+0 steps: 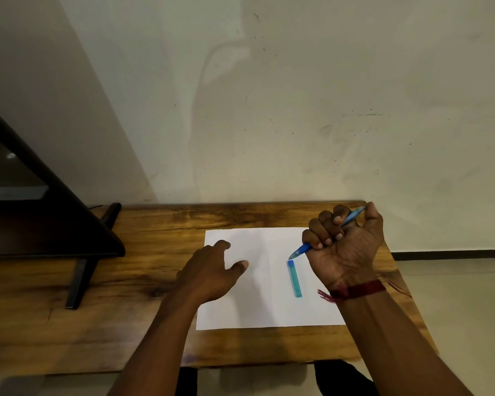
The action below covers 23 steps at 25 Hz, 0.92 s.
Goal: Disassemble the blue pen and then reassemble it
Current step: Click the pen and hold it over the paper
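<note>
We grip the blue pen (303, 248) in our right hand (345, 241), fingers fisted round the barrel, tip poking out below the little finger. A loose teal piece (295, 278) lies on the paper (257, 310) just under that tip. Left hand (212, 272) rests open, holding nothing, well apart from the grip.

Risk, we judge: the fisted hold twists poorly, so small parts may roll off the table (155, 310) edge beside the wrist. The dark stand (55, 224) is far beyond the left hand and not in the way
</note>
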Each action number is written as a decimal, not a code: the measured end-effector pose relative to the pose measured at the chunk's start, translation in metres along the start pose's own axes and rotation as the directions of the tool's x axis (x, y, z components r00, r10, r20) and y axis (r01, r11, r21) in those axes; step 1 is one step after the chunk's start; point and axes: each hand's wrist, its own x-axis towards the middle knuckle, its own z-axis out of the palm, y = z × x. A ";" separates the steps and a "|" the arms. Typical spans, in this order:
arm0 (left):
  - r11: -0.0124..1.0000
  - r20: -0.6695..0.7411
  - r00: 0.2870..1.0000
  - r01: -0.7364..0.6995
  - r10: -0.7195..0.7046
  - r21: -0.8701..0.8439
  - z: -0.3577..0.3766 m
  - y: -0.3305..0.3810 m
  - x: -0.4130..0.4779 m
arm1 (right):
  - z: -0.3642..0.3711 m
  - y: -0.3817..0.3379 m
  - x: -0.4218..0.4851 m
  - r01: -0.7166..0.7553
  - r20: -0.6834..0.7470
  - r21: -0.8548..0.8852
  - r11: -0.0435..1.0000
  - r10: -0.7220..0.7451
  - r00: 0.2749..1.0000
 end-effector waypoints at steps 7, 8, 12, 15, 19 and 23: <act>1.000 -0.036 0.999 -0.009 0.008 -0.028 0.000 0.000 0.001 | 0.000 0.002 0.000 -0.021 -0.003 -0.008 1.000 0.021 1.000; 1.000 -0.039 0.999 -0.009 0.008 -0.028 0.001 0.000 0.001 | 0.000 0.003 0.000 -0.023 -0.001 -0.008 1.000 0.023 1.000; 0.999 -0.059 0.998 -0.021 0.018 -0.046 0.001 0.000 0.001 | 0.002 0.003 -0.001 -0.028 0.010 -0.019 0.999 0.028 1.000; 0.998 -0.073 0.997 -0.034 0.030 -0.052 0.001 0.000 0.001 | 0.002 0.002 0.000 -0.031 -0.012 -0.025 0.999 0.031 0.999; 0.998 -0.090 0.995 -0.036 0.031 -0.055 0.001 0.001 0.002 | 0.002 0.003 -0.001 -0.041 0.005 0.019 0.999 0.041 0.999; 0.997 -0.102 0.994 -0.044 0.037 -0.067 0.001 0.001 0.003 | 0.003 0.003 -0.002 -0.040 0.017 -0.009 0.999 0.041 0.999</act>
